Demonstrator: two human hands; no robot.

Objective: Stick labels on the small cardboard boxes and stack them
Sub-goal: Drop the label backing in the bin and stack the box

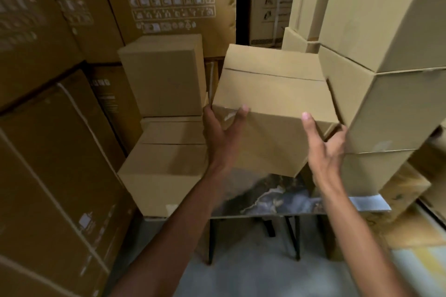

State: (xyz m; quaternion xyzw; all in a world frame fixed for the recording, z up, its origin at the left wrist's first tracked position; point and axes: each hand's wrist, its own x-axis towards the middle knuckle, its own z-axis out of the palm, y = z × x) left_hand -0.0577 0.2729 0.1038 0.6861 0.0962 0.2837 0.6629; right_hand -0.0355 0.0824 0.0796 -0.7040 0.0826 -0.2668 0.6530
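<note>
A small plain cardboard box point(272, 101) is held tilted in the air above a marble-patterned table point(272, 198). My left hand point(223, 131) grips its near left corner, thumb on the near face and fingers round the left side. My right hand point(323, 146) holds its near right corner, thumb up against the near face and fingers behind the right edge. No label shows on the faces I can see. To the left, a stack of small boxes stands on the table, with a square box point(164, 77) on top and a wider box point(161, 176) at the bottom.
Large printed cartons point(48, 152) wall in the left side and the back. A leaning stack of boxes point(386, 108) stands close on the right, almost touching the held box. The table has thin black legs point(293, 236) over a grey floor.
</note>
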